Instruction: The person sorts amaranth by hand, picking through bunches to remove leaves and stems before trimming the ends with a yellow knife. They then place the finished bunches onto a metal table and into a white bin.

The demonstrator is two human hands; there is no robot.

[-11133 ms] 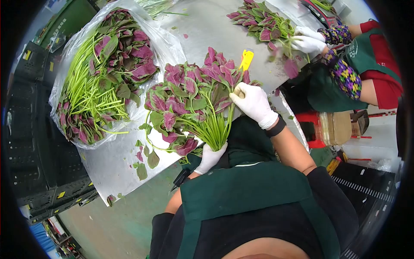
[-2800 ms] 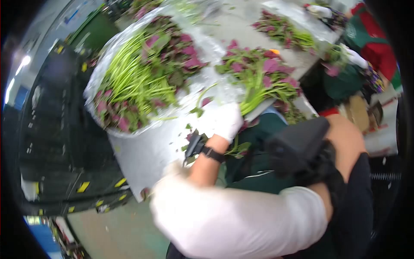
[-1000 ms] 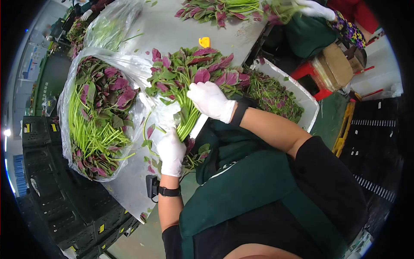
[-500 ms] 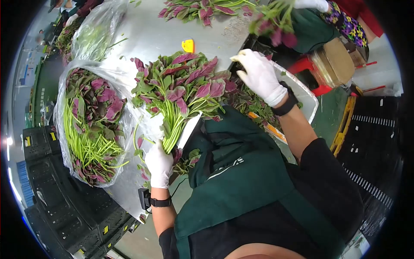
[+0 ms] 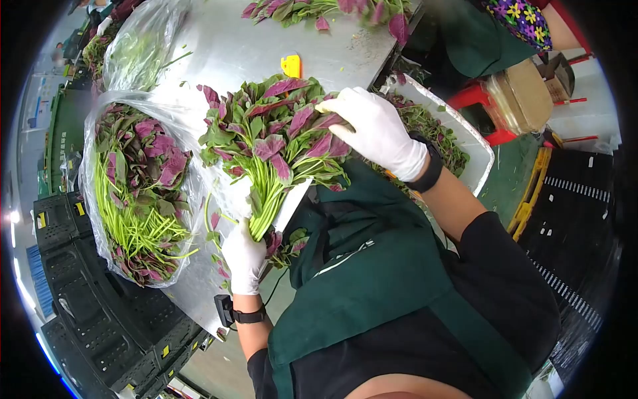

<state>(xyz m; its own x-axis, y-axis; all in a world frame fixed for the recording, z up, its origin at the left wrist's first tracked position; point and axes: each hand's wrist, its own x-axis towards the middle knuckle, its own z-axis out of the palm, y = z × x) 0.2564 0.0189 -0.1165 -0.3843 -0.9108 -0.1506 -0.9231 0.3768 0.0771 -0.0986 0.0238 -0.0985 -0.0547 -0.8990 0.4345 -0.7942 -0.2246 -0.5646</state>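
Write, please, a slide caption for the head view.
Left grip holding a leafy bunch by its stems, right grip at its leaves.

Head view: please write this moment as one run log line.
Left hand: gripping leafy bunch by stems | right hand: at its leaves, grip unclear | yellow object: on table, beyond bunch

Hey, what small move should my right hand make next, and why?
I'd probably close the fingers of your right hand gently on a leaf of the bunch: they're parted right at its leaves, and your left hand has the stems gripped, which should steady it.
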